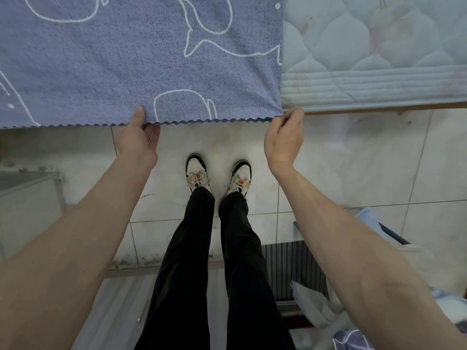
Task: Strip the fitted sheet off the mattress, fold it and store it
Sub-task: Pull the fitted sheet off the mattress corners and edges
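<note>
A blue-purple sheet [131, 59] printed with white whale outlines lies spread over the left part of the quilted pale-blue mattress [374, 46]. Its scalloped near edge hangs at the bed's side. My left hand [139, 137] pinches that edge, thumb on top and fingers underneath. At the sheet's near right corner, my right hand [285, 137] grips the fabric with curled fingers. The mattress to the right of the sheet is bare.
I stand on a white tiled floor [353, 160] in black trousers and white sneakers [197, 173]. A grey cabinet [27, 193] is at the left. A striped mat [290, 269] and crumpled cloths [318, 309] lie at the lower right.
</note>
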